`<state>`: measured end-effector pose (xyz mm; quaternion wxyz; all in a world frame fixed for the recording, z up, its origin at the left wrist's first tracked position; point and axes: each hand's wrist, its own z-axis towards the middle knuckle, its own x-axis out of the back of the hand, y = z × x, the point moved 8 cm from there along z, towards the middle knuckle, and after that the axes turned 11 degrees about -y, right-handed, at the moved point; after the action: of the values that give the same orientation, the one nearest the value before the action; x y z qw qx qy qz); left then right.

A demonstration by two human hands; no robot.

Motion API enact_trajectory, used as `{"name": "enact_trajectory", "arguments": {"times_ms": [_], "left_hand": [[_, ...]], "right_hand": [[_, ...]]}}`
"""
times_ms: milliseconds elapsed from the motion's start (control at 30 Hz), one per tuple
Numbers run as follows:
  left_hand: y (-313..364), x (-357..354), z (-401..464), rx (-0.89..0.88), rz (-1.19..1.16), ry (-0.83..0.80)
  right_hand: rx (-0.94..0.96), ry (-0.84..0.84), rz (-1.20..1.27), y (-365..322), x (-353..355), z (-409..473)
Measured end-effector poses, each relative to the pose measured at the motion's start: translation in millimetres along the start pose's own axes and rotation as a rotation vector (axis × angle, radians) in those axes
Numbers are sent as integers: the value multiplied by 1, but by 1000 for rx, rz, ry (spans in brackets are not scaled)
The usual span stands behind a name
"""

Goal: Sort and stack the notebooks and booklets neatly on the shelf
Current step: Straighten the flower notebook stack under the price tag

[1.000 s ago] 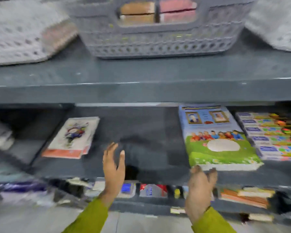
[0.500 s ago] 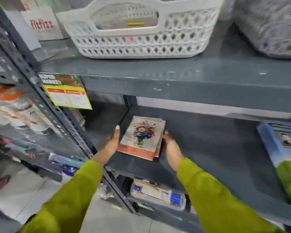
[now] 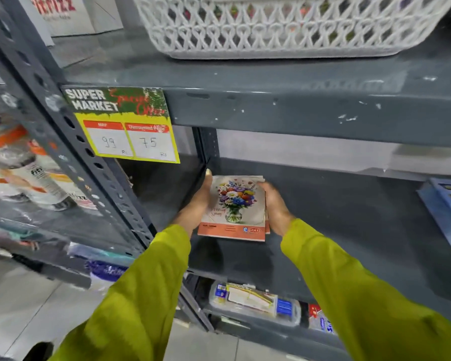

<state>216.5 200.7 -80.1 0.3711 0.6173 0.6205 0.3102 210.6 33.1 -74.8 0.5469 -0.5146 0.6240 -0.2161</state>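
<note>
Both hands clasp a small stack of flower-print notebooks on the grey metal shelf.

The left hand [image 3: 197,201] presses along the left edge of the thin flower-vase-cover notebooks with an orange bottom band [image 3: 233,208], fingers fairly straight; the right hand [image 3: 275,207] curls around their right edge, though its fingertips are partly hidden. The stack lies flat at the left end of the dark grey metal shelf [image 3: 349,217], near the upright post. A yellow price card [image 3: 123,123] hangs above left; a white lattice plastic basket [image 3: 279,24] sits on the shelf overhead. A blue booklet [image 3: 445,207] lies far right.
</note>
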Motion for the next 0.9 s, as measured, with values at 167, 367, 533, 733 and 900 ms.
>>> {"name": "enact_trajectory", "arguments": {"times_ms": [167,367,533,733,900], "left_hand": [[5,-3,-1,50,117,3],[13,-17,8,73,157,-135],[26,-11,2,34,172,-81],[22,-28,-3,101,205,-167],[26,-28,-10,99,178,-236]], "right_hand": [[12,2,77,7,-1,4],[32,-54,157,6,7,6],[1,51,49,19,21,-4],[-52,46,39,35,7,-9],[-136,65,11,36,9,-7]]}}
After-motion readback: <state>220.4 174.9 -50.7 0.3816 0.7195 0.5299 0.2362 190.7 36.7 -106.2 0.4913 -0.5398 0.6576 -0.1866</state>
